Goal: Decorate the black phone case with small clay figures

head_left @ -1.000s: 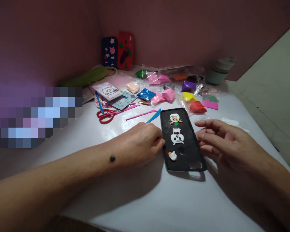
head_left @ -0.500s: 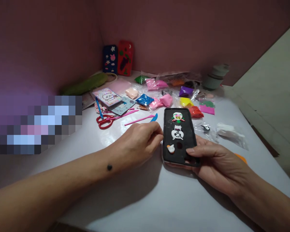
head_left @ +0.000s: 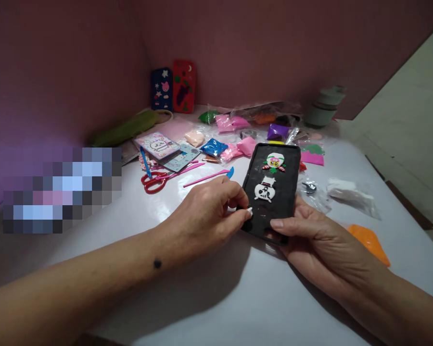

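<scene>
My right hand (head_left: 312, 240) holds a black phone case (head_left: 274, 192) by its near end, lifted and tilted above the white table (head_left: 216, 288), thumb on top. Clay figures sit on the case: a white skull-like one (head_left: 264, 191) and a pink, white and green one (head_left: 273, 162). My left hand (head_left: 209, 216) is closed at the case's near left corner, its fingertips pinching a small white clay piece (head_left: 248, 211) there.
Red scissors (head_left: 155, 180), pink and blue modelling tools (head_left: 209, 176), sticker cards (head_left: 158, 144) and several bags of coloured clay (head_left: 238, 137) lie behind. An orange clay bag (head_left: 370, 242) and a white one (head_left: 350, 194) lie right. Two decorated cases (head_left: 173, 89) lean on the wall by a grey container (head_left: 323, 108).
My right hand slid under the case and lifted its near end off the table, tilting it. My left hand's fingertips closed on the small white piece at the case's near left corner.
</scene>
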`<state>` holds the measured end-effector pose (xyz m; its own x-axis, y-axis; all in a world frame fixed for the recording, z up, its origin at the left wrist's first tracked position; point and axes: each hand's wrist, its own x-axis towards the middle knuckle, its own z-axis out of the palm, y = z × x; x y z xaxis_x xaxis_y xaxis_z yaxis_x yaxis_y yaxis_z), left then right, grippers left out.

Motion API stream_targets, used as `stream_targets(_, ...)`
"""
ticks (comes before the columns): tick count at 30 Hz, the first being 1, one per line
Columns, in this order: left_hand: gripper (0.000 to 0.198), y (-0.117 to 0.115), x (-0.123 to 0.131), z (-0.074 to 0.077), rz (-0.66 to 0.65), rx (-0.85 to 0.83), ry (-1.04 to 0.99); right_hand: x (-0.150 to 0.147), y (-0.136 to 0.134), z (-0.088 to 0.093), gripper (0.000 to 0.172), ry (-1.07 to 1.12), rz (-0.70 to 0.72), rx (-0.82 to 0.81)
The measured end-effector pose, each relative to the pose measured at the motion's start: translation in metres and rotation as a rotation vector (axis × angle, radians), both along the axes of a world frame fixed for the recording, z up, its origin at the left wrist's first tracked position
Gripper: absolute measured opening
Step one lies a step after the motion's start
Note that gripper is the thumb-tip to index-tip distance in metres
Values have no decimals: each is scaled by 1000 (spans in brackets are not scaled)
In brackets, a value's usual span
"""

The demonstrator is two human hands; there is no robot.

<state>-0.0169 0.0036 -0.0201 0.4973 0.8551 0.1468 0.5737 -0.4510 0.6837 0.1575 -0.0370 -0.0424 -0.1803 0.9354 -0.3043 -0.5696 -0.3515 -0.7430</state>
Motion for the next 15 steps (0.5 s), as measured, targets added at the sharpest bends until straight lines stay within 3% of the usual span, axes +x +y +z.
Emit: stream_targets(15,10,0,0,1,-56,-19,1,0,1,2,34,-13,30,3)
